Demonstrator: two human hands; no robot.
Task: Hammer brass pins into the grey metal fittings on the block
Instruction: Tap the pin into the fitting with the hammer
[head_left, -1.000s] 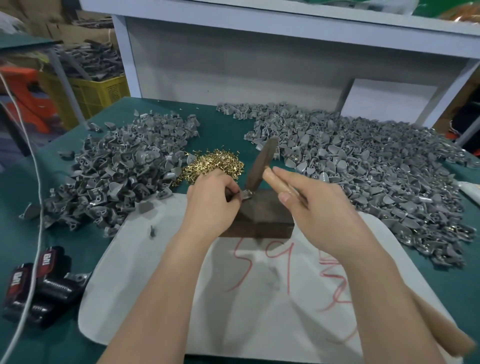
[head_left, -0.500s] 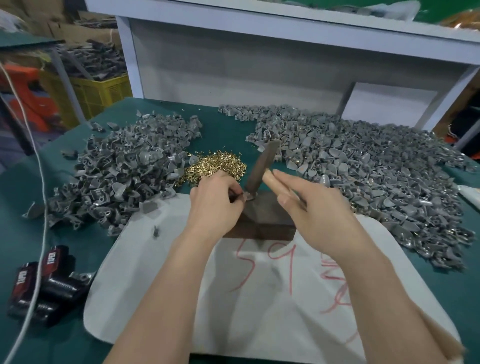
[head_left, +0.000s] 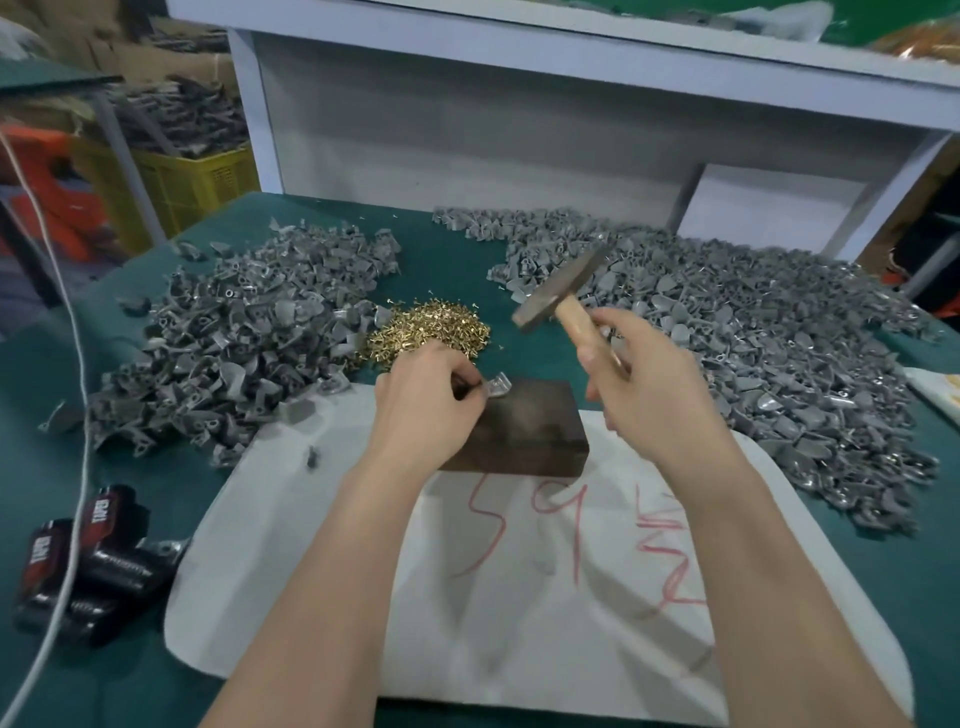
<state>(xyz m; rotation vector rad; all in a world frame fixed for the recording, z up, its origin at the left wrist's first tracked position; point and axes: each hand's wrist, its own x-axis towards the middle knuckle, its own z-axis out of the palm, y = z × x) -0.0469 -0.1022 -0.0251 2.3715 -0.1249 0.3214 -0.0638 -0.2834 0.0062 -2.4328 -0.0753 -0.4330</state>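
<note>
**Desk:** Brass pins (head_left: 431, 332), where did they lie?

**Me:** I saw them heaped on the green table (head_left: 457, 244), just behind the dark block (head_left: 524, 431). They lay between the left heap (head_left: 234, 343) of grey fittings and the larger right heap (head_left: 753, 353).

**Desk:** And the hands?

**Me:** The left hand (head_left: 421, 395) pinched one fitting (head_left: 496, 387) down on the block's far left corner. The right hand (head_left: 649, 384) was curled round the wooden handle of the hammer (head_left: 561, 293), and its head was tilted in the air above the block, clear of it.

**Desk:** Was a pin in the fitting?

**Me:** I could not tell. The block stood on a white sheet (head_left: 519, 597) with red marks.
</note>
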